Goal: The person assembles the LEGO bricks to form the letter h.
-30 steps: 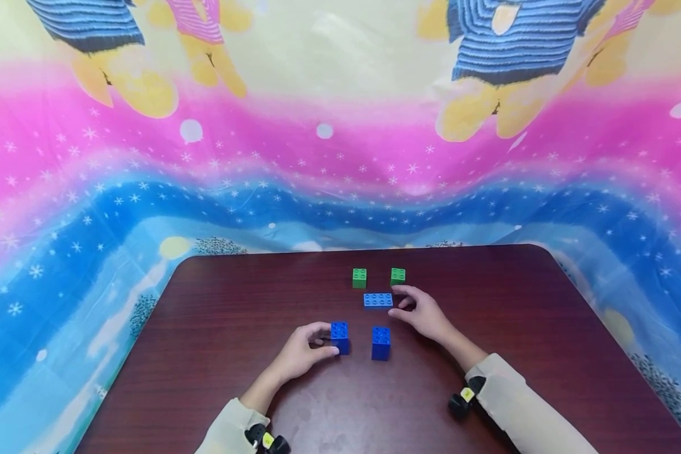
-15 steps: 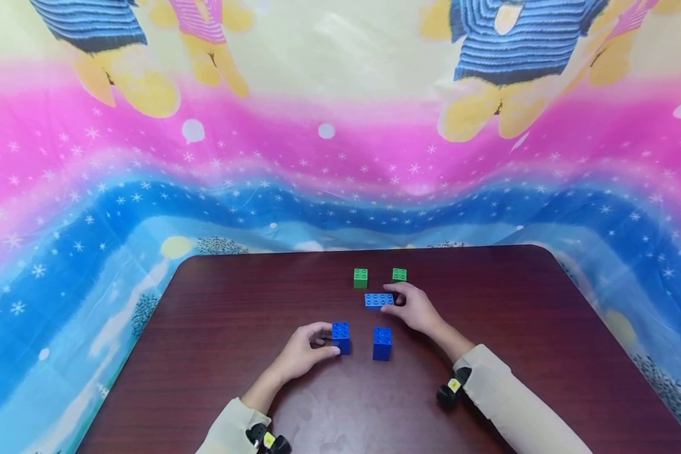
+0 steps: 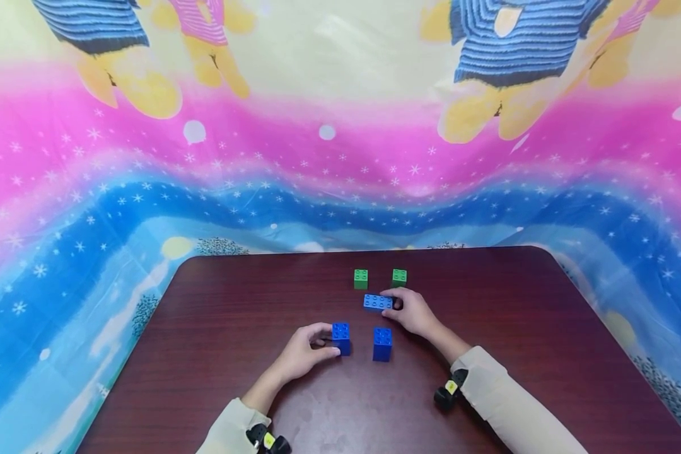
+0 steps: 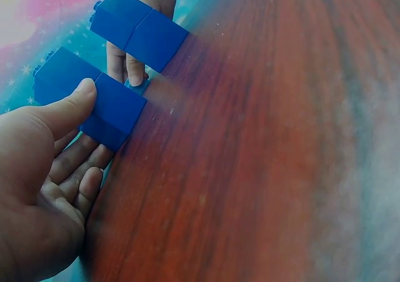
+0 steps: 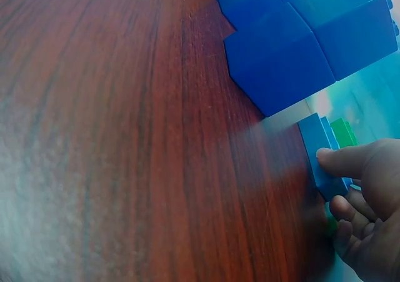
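Observation:
My left hand (image 3: pixel 298 354) holds a dark blue stack of two toy building bricks (image 3: pixel 342 344), thumb on the near side, fingers behind. In the left wrist view the thumb lies flat on the stack's side (image 4: pixel 115 110). A second, similar dark blue stack (image 3: pixel 383 348) stands just to its right, untouched. Farther back, my right hand (image 3: pixel 414 313) pinches the right end of a flat, lighter blue eight-stud brick (image 3: pixel 374 302). The right wrist view shows the thumb against that brick's side (image 5: pixel 312 138); some fingers are hidden behind it.
Two small green bricks stand toward the back of the brown wooden table (image 3: pixel 250 315), one left (image 3: pixel 360 280) and one right (image 3: pixel 399 276). The right one is close behind my right fingers. A patterned cloth (image 3: pixel 329 208) hangs beyond the table's back edge.
My right hand has moved left onto the lighter blue brick and now grips its right end; the brick has turned slightly. The left hand keeps its hold on the dark blue stack.

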A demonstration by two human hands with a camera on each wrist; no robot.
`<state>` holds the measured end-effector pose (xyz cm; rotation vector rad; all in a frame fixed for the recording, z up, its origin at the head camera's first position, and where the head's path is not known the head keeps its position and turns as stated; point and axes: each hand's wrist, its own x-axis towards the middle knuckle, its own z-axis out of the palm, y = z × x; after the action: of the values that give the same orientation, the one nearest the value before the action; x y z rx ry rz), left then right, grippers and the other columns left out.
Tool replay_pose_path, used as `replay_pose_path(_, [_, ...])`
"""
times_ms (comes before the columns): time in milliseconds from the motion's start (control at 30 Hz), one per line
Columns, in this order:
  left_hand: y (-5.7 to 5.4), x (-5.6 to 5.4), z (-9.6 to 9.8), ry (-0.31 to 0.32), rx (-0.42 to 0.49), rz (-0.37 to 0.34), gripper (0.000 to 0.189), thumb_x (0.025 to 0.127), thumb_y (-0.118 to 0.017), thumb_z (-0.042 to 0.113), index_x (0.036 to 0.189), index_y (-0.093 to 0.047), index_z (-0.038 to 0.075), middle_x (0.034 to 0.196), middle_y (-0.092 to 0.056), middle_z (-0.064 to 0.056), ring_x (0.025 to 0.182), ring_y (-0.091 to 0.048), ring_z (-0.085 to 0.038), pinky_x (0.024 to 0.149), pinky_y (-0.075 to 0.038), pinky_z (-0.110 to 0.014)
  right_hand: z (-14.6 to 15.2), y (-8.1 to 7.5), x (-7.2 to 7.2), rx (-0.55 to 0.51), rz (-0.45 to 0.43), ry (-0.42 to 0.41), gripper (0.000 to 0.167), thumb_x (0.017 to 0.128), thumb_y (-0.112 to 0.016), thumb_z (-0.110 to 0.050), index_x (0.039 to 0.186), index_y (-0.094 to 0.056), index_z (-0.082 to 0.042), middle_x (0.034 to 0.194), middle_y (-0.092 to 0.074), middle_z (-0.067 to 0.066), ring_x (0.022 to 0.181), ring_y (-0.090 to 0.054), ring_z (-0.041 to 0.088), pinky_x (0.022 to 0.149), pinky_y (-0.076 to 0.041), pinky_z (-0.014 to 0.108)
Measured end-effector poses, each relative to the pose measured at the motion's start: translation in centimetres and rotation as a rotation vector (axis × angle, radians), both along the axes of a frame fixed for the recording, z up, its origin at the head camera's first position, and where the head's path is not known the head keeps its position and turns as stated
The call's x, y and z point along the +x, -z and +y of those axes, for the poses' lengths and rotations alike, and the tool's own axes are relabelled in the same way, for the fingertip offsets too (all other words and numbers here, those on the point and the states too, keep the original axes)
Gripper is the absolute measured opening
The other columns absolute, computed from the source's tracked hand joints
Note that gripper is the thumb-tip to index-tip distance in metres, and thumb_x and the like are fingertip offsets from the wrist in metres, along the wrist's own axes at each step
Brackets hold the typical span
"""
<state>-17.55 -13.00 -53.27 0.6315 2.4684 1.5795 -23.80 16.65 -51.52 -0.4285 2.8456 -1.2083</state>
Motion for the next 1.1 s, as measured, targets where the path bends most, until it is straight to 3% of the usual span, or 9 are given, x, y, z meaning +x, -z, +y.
replay_pose_path(400, [0.0, 0.0, 0.1, -0.003, -0.006, 0.008, 0.039, 0.088, -0.081, 0.017, 0.122, -0.068, 0.002, 0.113, -0.072, -0.009, 0.094, -0.069, -0.021, 0.085, -0.056, -0.030, 0.3, 0.0, 0.2, 0.027, -0.001, 0.002, 0.038, 0.090, -0.079, -0.012, 0.126, -0.071, -0.008, 0.103, -0.065, 0.005, 0.083, -0.054, 0.018, 0.070, -0.047, 0.031])
replay_pose_path(800, [0.0, 0.1, 0.3, -0.009, 0.020, -0.001, 0.037, 0.088, -0.080, 0.008, 0.121, -0.067, -0.002, 0.113, -0.072, -0.013, 0.093, -0.069, -0.025, 0.083, -0.055, -0.029, 0.6, -0.2, 0.6, 0.016, -0.023, 0.006, 0.035, 0.090, -0.079, -0.012, 0.124, -0.072, -0.009, 0.104, -0.066, 0.004, 0.085, -0.055, 0.018, 0.073, -0.048, 0.034])
replay_pose_path(900, [-0.5, 0.5, 0.6, -0.016, 0.020, 0.006, 0.036, 0.087, -0.079, 0.004, 0.120, -0.066, -0.005, 0.112, -0.072, -0.016, 0.094, -0.069, -0.031, 0.083, -0.055, -0.032, 0.7, -0.2, 0.8, 0.012, -0.010, 0.001, 0.034, 0.090, -0.079, -0.012, 0.123, -0.072, -0.008, 0.106, -0.067, 0.005, 0.085, -0.056, 0.018, 0.073, -0.049, 0.034])
replay_pose_path(1100, [-3.5, 1.7, 0.9, 0.002, 0.041, 0.011, 0.032, 0.087, -0.078, -0.001, 0.116, -0.066, -0.009, 0.109, -0.071, -0.021, 0.094, -0.068, -0.043, 0.084, -0.056, -0.037, 0.8, -0.3, 1.1, -0.001, 0.015, -0.001, 0.033, 0.090, -0.079, -0.012, 0.122, -0.073, -0.009, 0.110, -0.068, 0.006, 0.087, -0.058, 0.018, 0.075, -0.050, 0.035])
